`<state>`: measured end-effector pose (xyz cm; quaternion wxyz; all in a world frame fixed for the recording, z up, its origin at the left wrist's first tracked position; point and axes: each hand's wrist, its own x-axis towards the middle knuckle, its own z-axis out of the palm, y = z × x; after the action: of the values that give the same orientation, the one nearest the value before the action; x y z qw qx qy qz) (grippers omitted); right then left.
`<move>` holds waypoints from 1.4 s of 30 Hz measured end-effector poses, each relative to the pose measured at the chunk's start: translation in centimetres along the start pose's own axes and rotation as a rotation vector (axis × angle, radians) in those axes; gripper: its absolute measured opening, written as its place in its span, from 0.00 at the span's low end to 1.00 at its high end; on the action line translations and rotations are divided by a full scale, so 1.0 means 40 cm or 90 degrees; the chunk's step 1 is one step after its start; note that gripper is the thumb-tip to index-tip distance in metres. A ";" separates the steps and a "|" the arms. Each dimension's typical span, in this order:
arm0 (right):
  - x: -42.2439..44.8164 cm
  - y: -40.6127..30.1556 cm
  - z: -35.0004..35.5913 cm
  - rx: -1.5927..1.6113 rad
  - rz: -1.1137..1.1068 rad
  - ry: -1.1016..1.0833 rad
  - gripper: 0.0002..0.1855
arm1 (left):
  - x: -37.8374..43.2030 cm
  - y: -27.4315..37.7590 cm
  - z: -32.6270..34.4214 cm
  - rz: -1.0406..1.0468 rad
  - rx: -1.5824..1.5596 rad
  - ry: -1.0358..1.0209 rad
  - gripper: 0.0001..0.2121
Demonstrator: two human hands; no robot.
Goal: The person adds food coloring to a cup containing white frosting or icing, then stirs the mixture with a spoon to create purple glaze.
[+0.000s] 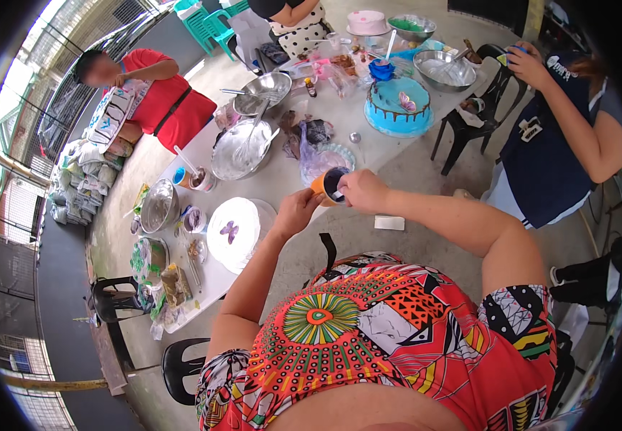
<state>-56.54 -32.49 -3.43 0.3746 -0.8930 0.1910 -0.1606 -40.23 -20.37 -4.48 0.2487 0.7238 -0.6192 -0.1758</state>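
My left hand grips an orange cup by its side, at the near edge of the table. The cup is tilted, and its mouth shows a dark purple or blue coating inside. At the cup's mouth, my right hand pinches a small white utensil, most of it hidden by the fingers and the cup. Left of my hands stands a round white-frosted cake with a purple butterfly on top. Just beyond the cup lies a scallop-edged board or plate with a purplish plastic bag.
On the white table stand a blue drip cake, a mixing bowl with a whisk, a pink cake and a green-decorated cake. People stand at left, far side and right. A black chair is near me.
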 end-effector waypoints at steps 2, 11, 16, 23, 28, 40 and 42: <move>0.006 -0.035 -0.026 0.177 0.160 0.004 0.11 | -0.011 -0.019 0.030 -0.091 -0.104 0.056 0.15; 0.039 0.049 -0.054 -0.232 0.031 0.097 0.09 | 0.013 0.001 0.066 -0.074 -0.076 0.127 0.16; 0.040 0.050 -0.021 0.014 0.019 0.191 0.08 | 0.016 -0.022 0.084 -0.095 -0.157 0.117 0.16; 0.036 0.031 -0.080 -0.316 -0.122 0.074 0.06 | 0.015 -0.014 0.077 -0.075 -0.178 0.116 0.15; 0.026 0.031 -0.073 -0.343 -0.216 0.018 0.06 | 0.016 -0.036 0.081 -0.068 -0.192 0.122 0.15; 0.073 0.029 -0.061 -0.344 -0.202 0.073 0.06 | -0.005 -0.038 0.079 -0.095 -0.225 0.124 0.15; 0.062 0.024 -0.033 -0.283 -0.162 0.056 0.08 | -0.013 -0.050 0.086 -0.114 -0.245 0.142 0.15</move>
<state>-55.17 -35.05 -2.89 0.1369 -0.9624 0.1236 -0.1995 -40.61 -20.12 -8.46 0.4323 0.7302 -0.4762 -0.2306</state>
